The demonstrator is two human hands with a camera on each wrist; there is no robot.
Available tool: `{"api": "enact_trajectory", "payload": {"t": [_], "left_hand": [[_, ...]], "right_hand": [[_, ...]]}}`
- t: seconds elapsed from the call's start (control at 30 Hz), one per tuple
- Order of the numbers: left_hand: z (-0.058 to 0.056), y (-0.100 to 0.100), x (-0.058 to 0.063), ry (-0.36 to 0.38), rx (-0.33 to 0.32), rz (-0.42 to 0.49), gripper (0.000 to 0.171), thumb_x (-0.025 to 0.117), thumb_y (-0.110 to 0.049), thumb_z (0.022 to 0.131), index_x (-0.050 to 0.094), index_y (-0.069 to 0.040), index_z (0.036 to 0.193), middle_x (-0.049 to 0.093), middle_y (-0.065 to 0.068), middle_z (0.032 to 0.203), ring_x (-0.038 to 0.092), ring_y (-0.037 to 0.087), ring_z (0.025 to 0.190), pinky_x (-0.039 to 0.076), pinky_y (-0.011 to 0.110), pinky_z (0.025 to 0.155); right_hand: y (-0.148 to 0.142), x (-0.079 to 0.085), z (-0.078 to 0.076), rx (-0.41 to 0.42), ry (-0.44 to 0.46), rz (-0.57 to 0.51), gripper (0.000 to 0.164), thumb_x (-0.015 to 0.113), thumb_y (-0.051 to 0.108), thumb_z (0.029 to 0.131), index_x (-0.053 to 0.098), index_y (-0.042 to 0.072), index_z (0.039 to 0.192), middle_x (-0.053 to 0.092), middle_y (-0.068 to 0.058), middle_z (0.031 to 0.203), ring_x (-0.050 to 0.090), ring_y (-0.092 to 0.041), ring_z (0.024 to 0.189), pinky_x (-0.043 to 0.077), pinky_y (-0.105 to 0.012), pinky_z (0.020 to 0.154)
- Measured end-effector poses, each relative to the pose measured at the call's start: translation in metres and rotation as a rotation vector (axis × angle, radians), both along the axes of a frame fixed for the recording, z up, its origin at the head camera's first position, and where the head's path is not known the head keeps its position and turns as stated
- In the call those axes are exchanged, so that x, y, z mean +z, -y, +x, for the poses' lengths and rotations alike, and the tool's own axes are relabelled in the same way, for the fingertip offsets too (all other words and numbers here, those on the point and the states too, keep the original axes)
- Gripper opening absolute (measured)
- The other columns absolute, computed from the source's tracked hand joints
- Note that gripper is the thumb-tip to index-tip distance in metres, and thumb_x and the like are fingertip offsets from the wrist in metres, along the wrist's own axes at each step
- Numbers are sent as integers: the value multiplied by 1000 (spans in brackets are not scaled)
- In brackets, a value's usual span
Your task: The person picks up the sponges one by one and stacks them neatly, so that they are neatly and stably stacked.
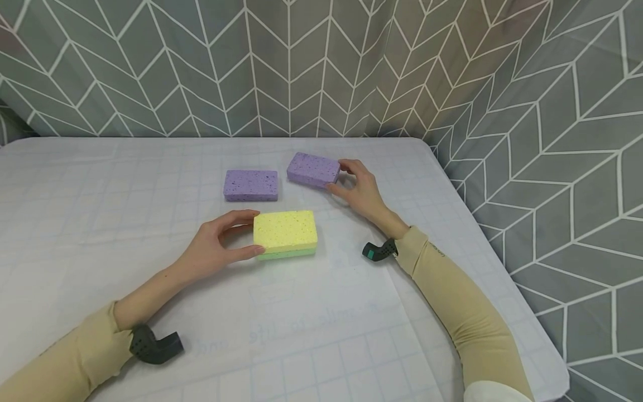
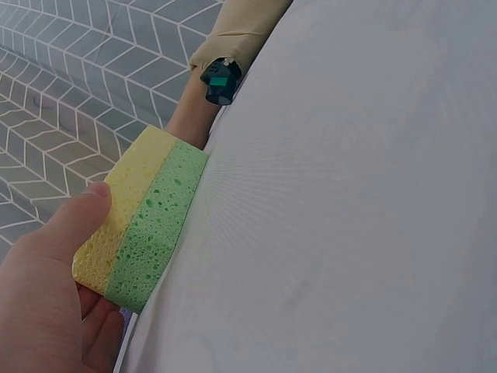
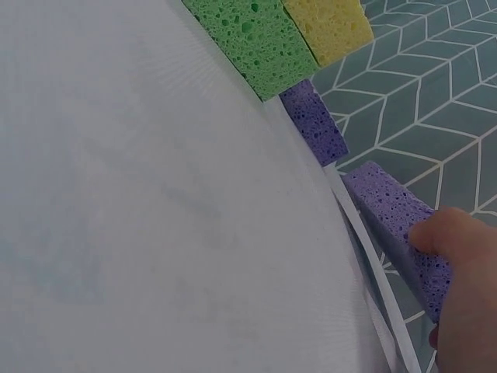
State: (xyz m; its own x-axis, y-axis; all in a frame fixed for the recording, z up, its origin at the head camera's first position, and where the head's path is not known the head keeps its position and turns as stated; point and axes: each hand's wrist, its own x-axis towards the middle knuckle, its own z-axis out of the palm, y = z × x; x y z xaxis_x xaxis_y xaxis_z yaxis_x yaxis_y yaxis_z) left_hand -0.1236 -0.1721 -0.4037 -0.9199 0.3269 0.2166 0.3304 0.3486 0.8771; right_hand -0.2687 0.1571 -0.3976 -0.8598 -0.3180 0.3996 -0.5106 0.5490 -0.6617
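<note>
Toward the far edge of the tabletop [image 1: 125, 195], the right hand [image 1: 364, 190], partly spread, is pinching a purple sponge [image 1: 313, 169] beside a second purple sponge [image 1: 250, 186]; nearer the front edge, the left hand [image 1: 213, 245], likewise spread, is gripping a yellow sponge [image 1: 284, 229] above a green sponge [image 1: 288, 254].

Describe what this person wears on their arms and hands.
The left hand and right hand wear no gloves. The left sleeve and right sleeve are tan; the right has a small dark marking near its cuff and white fabric at its upper end. The left wrist device and right wrist device are black and bent; the right shows a green patch.
</note>
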Motion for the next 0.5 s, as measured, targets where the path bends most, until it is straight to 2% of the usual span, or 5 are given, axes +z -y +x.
{"api": "enact_trajectory", "payload": {"t": [0.5], "left_hand": [[0, -1, 0, 18, 16, 8, 67, 87, -18, 78, 57, -18, 138, 60, -2, 136, 60, 9, 121, 49, 17, 105]], "right_hand": [[-1, 0, 1, 22, -22, -37, 57, 79, 20, 86, 55, 3, 136, 59, -13, 130, 55, -28, 122, 46, -41, 109]]}}
